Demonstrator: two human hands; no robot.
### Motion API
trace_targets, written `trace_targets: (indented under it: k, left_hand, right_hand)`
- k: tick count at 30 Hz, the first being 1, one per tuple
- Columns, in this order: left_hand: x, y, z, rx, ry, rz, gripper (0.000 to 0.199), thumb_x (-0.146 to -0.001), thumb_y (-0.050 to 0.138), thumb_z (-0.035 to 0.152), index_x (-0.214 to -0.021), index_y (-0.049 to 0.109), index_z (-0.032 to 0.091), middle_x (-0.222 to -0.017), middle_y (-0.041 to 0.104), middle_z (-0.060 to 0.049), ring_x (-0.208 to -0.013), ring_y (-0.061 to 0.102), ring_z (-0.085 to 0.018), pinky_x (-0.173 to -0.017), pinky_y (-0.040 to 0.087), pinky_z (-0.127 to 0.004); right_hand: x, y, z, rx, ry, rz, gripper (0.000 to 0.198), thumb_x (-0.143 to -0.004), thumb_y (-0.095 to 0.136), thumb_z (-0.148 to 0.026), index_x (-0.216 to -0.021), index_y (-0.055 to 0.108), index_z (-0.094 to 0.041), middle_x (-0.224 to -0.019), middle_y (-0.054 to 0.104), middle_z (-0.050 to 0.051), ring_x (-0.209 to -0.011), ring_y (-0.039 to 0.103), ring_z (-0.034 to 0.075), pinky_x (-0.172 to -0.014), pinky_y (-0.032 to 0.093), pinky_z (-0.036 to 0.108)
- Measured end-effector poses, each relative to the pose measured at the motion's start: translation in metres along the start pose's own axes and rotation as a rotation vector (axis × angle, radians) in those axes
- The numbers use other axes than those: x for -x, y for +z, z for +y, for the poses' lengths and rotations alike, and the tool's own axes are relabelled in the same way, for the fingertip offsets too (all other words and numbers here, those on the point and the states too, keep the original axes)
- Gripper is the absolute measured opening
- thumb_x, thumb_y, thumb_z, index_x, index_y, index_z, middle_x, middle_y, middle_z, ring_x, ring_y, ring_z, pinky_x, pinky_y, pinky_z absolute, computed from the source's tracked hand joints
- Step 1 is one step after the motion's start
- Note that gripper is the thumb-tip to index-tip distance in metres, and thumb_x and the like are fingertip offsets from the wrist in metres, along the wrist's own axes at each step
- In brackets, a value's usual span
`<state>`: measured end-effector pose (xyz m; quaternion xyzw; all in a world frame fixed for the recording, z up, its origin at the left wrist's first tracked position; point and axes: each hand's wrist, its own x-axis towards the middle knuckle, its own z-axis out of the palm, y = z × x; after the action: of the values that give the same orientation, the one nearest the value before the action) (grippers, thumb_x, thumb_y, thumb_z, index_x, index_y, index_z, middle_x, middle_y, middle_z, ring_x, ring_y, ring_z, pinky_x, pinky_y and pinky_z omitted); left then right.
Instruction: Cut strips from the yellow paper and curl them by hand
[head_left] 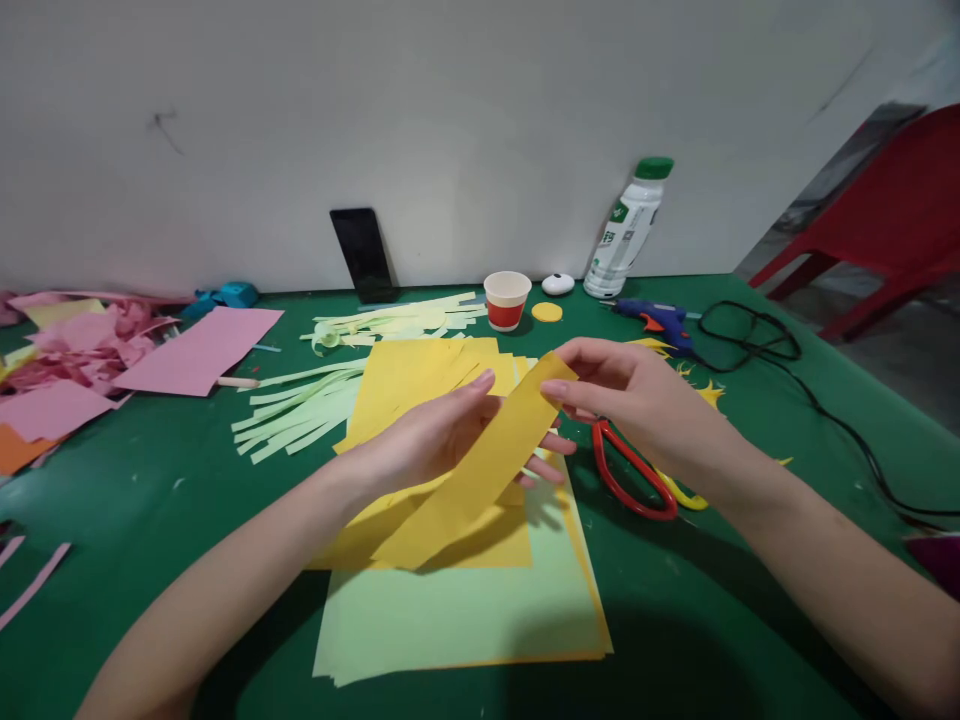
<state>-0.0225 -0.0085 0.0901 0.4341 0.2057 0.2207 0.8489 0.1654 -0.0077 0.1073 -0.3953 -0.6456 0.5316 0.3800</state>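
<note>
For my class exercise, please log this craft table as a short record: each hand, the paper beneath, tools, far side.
Right hand: pinches the upper end of a yellow paper strip
Left hand: open, behind the strip; contact unclear
Paper beneath: yellow sheets over pale green sheets
Tools: red-handled scissors, blue glue gun
Far side: black phone, paper cup, green-capped bottle

There's the left forearm [247, 585] at eight o'clock, bare and slender, narrowing to a bare wrist [356, 482]! At four o'clock, the right forearm [810, 550], bare too! Bare left hand [442, 430] near centre, bare right hand [630, 385] at three o'clock, slim fingers [559, 443] on both!
</note>
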Motion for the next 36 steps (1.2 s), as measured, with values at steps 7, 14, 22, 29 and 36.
trace_targets:
  k: [7, 14, 22, 29, 36]
  left_hand:
    - [-0.003, 0.005, -0.006, -0.183, 0.099, 0.014, 0.038, -0.084, 0.046, 0.044, -0.098, 0.062, 0.013, -0.107, 0.062, -0.015, -0.071, 0.063, -0.015, -0.062, 0.050, -0.025]
    - [0.003, 0.015, -0.001, -0.291, 0.113, 0.045, 0.023, -0.083, 0.053, 0.032, -0.094, 0.065, 0.017, -0.097, 0.068, -0.007, -0.074, 0.064, -0.009, -0.074, 0.050, -0.022]
    - [0.010, 0.025, 0.001, -0.373, 0.172, 0.194, 0.016, -0.083, 0.054, 0.027, -0.084, 0.064, 0.016, -0.083, 0.070, -0.002, -0.074, 0.065, -0.011, -0.076, 0.051, -0.022]
    - [0.012, 0.033, 0.001, -1.010, 0.400, 0.409, 0.015, -0.081, 0.054, 0.024, -0.081, 0.066, 0.014, -0.074, 0.069, -0.001, -0.068, 0.063, -0.012, -0.060, 0.049, -0.018]
    - [0.019, 0.037, 0.002, -1.136, 0.682, 0.586, 0.006, -0.076, 0.061, 0.017, -0.074, 0.067, 0.017, -0.067, 0.070, 0.002, -0.054, 0.061, -0.008, -0.049, 0.047, -0.014]
  right_hand:
    - [0.004, 0.009, -0.002, 0.079, -0.110, 0.015, 0.004, -0.073, 0.062, -0.022, -0.072, 0.059, -0.020, -0.074, 0.057, -0.003, -0.069, 0.054, 0.010, -0.061, 0.043, 0.021]
    - [0.008, 0.008, -0.005, 0.289, -0.311, 0.059, 0.013, -0.069, 0.057, -0.009, -0.072, 0.061, -0.021, -0.075, 0.057, -0.002, -0.068, 0.051, 0.011, -0.055, 0.041, 0.023]
    - [0.014, 0.006, -0.016, 0.262, -0.279, 0.093, 0.005, -0.075, 0.059, -0.027, -0.076, 0.061, -0.022, -0.073, 0.061, -0.002, -0.063, 0.054, 0.009, -0.052, 0.045, 0.019]
    - [0.020, 0.013, -0.019, 0.333, -0.222, 0.113, 0.002, -0.070, 0.065, -0.022, -0.070, 0.063, -0.022, -0.066, 0.061, -0.004, -0.055, 0.053, 0.008, -0.047, 0.042, 0.018]
    - [0.022, 0.019, -0.021, 0.402, -0.228, 0.189, 0.017, -0.070, 0.064, -0.040, -0.072, 0.066, -0.023, -0.065, 0.063, 0.002, -0.061, 0.057, 0.015, -0.049, 0.044, 0.025]
